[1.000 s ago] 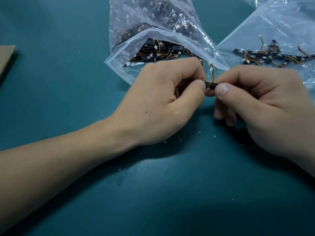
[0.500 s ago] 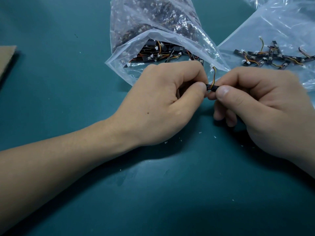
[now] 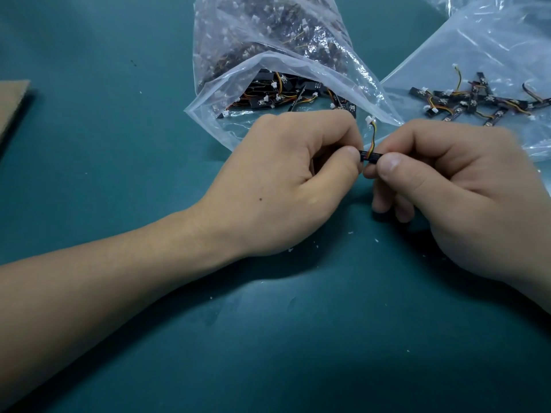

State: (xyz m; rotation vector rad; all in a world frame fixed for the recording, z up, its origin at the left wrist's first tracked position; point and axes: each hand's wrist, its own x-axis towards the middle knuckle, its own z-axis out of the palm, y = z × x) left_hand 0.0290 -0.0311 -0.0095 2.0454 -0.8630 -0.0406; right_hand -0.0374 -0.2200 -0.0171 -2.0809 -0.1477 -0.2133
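Near the clear plastic bag [image 3: 235, 129], left hand [image 3: 283, 180] and right hand [image 3: 465, 198] pinch a small black circuit strip [image 3: 370, 156] by its ends — seemingly light, brittle.

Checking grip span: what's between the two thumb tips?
Head view: a short stretch of the black strip that the left hand and right hand pinch by its ends; its wire runs from there to a white connector.

The wide head-worn view looks forward and down. It sits close over the left hand [image 3: 286, 186] and right hand [image 3: 465, 198].
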